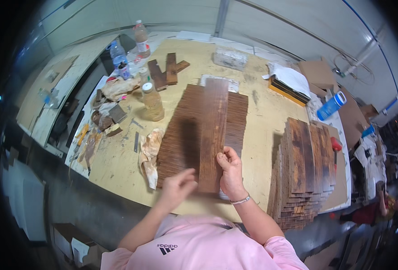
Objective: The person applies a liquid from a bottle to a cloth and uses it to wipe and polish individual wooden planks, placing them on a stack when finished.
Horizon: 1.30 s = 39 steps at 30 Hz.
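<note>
A long brown wood plank [213, 135] is held up over a stack of dark wood boards [176, 135], its far end blurred. My right hand [230, 171] pinches the plank's right edge near its close end, thumb on the face. Just left of the plank's near end is my left hand [179, 186], smeared by motion; whether its fingers touch the plank I cannot tell. A stained crumpled cloth [151, 153] lies along the stack's left side. A white block [233, 85] shows partly behind the plank's far end.
To the right stands a tall pile of finished-looking planks [300, 166]. A jar of yellowish liquid [152, 104], clear bottles [141, 38] and loose board pieces [157, 74] are at the back left. A blue bottle [331, 106] stands at the right edge. Another person [379, 209] is far right.
</note>
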Available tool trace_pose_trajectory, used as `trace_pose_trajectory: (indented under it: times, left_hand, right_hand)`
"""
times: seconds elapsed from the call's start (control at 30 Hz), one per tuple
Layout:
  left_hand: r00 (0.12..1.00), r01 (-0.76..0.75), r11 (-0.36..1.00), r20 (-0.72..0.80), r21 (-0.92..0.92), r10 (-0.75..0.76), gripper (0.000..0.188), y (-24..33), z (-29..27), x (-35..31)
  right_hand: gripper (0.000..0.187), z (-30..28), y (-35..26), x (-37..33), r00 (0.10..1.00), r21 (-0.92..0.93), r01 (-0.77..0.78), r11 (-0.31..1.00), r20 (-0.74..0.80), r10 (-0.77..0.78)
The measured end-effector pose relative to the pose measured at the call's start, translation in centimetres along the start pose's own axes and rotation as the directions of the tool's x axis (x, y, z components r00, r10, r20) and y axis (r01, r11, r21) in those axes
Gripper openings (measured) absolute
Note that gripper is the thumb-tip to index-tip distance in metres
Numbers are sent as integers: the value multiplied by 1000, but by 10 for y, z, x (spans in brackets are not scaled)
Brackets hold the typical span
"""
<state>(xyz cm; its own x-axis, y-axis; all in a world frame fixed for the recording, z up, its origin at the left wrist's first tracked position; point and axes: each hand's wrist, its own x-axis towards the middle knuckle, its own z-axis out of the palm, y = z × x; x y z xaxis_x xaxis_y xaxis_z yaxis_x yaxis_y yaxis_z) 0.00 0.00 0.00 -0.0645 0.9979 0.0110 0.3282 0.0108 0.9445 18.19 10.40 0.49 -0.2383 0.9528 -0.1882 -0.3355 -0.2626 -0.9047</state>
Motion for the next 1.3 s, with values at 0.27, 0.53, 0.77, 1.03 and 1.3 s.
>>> trace_pose_trajectory:
  times: [0.27, 0.53, 0.77, 1.03, 1.3]
  left_hand:
    - [960, 279, 801, 138, -529, -244, 23, -3, 22, -35]
    - [955, 250, 844, 263, -474, -135, 24, -57, -16, -46]
    - [904, 113, 993, -412, -26, -113, 18, -143, -191, 39]
    - [875, 194, 652, -429, 733, 223, 21, -191, -283, 123]
    - [968, 137, 512, -225, 848, 115, 39, -180, -285, 102]
  right_hand:
    - [39, 34, -9, -11, 910, 207, -334, 919, 324, 258]
    - [37, 69, 17, -22, 933, 152, -314, 937, 235, 274]
    - [44, 110, 42, -38, 954, 158, -279, 947, 159, 255]
    - [47, 123, 79, -60, 964, 175, -264, 949, 28, 263]
    - [41, 138, 57, -58, 949, 153, -312, 938, -2, 315]
